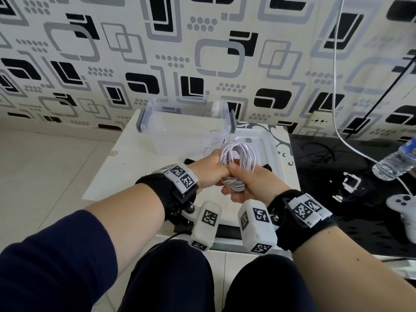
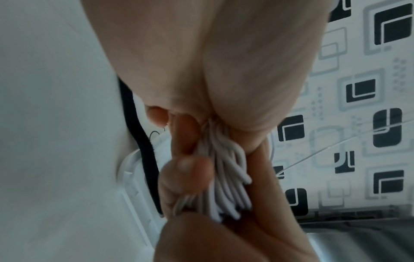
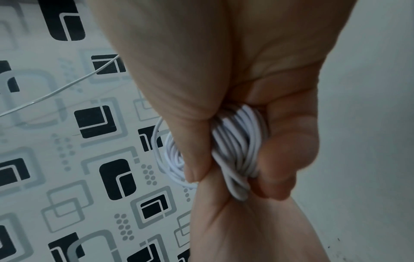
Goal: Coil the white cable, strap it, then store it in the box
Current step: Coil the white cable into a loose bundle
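The white cable (image 1: 238, 158) is wound into a coil of several loops and held upright above the small white table (image 1: 126, 167). My left hand (image 1: 209, 172) grips the coil's lower left side; the left wrist view shows its fingers closed round the cable strands (image 2: 224, 177). My right hand (image 1: 249, 183) grips the lower right part, thumb over the cable loops (image 3: 237, 147). A black strap (image 2: 143, 154) lies on the table under the hands, its ends (image 1: 191, 160) showing beside them. The clear plastic box (image 1: 184, 124) stands open behind the coil.
The box's lid (image 1: 258, 145) lies flat to the right of the box. On the dark surface to the right are a water bottle (image 1: 396, 161), a white game controller (image 1: 403, 206) and another white wire (image 1: 337, 86) hanging down the patterned wall. My knees are below the table's front edge.
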